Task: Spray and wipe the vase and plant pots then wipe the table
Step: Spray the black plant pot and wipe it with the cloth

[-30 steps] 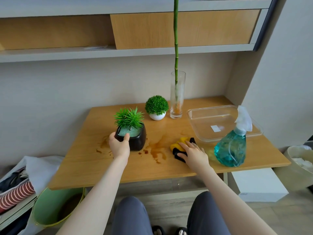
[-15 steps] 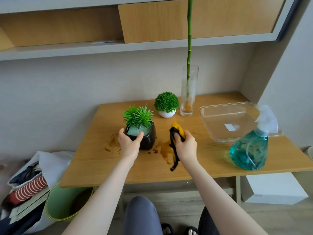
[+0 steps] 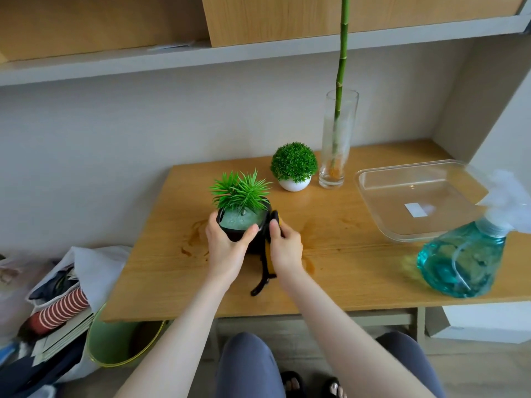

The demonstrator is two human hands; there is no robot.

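My left hand [image 3: 225,248] grips the black plant pot [image 3: 254,242] with spiky green leaves, near the middle of the wooden table [image 3: 344,277]. My right hand [image 3: 284,248] presses a yellow and black cloth [image 3: 268,254] against the pot's right side; a black strip of it hangs down to the table. A small white pot [image 3: 295,184] with a round green bush stands behind. Beside it is a tall glass vase [image 3: 336,145] holding a green stalk. A teal spray bottle [image 3: 465,262] stands at the front right.
A clear plastic tray [image 3: 373,191] lies at the back right. Brown wet stains [image 3: 195,239] mark the table left of the black pot. A green bin [image 3: 115,346] and bags of clutter [image 3: 57,300] sit on the floor at the left. Shelves [image 3: 201,56] hang overhead.
My right hand lifted the cloth off the table and brought it left against the black pot's side. My left hand kept its hold on the pot. The view shifted left.
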